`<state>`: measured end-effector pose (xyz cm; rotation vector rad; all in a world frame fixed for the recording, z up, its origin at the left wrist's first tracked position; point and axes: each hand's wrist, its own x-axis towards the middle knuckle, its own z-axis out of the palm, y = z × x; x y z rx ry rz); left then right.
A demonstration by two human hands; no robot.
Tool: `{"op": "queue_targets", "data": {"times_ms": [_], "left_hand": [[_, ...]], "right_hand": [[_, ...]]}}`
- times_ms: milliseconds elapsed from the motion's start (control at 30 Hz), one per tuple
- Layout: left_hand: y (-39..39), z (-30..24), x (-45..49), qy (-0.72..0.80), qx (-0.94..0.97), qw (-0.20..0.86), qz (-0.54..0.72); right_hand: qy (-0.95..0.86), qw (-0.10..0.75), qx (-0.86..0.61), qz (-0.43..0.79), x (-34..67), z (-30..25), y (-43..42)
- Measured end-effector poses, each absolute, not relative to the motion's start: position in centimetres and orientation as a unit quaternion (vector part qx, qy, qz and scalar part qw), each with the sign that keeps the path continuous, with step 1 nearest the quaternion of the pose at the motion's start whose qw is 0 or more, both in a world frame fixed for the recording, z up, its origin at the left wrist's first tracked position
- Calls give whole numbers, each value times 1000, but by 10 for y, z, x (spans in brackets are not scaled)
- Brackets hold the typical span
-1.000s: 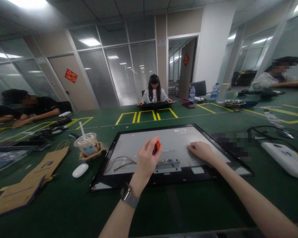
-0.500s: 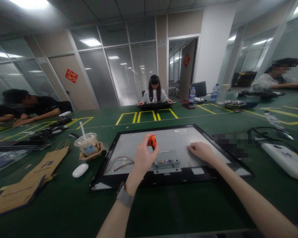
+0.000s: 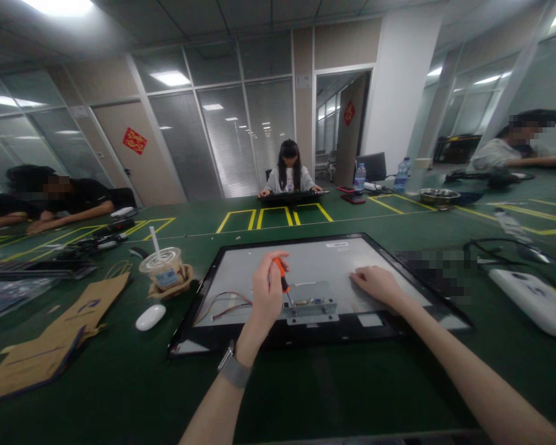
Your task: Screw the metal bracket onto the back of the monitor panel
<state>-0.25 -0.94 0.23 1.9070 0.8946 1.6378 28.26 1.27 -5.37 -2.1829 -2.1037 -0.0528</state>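
A monitor panel [image 3: 333, 259] lies face down on the green table, its grey metal back up inside a black frame. My left hand [image 3: 267, 293] is closed round an orange-handled screwdriver [image 3: 281, 276], whose tip points down at the small metal connector bracket [image 3: 311, 307] near the panel's front edge. My right hand [image 3: 376, 284] lies flat and open on the panel's back, to the right of the bracket. Thin coloured wires [image 3: 225, 304] trail over the panel's left part.
To the left stand a lidded drink cup with a straw [image 3: 163, 268], a white mouse [image 3: 150, 316] and a brown paper bag [image 3: 50, 343]. A white device [image 3: 532, 295] and black cables lie right. Three other people sit at the far, left and right sides.
My left hand has turned the screwdriver from lying sideways in my grip to pointing down, and its tip now sits at the bracket. My right hand has stayed flat on the panel.
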Motion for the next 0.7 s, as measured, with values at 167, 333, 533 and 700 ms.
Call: {"op": "queue_targets", "data": {"times_ms": [167, 333, 533, 700], "left_hand": [[-10, 1, -1, 336, 686, 225, 605], [-11, 4, 1, 356, 679, 188, 613], [-11, 6, -1, 330, 648, 292, 621], [-7, 8, -3, 336, 653, 275, 621]], "right_hand": [[-692, 55, -720, -20, 283, -55, 14], [-692, 58, -719, -17, 282, -54, 13], [-693, 57, -719, -17, 280, -50, 9], [-693, 52, -718, -18, 281, -51, 11]]}}
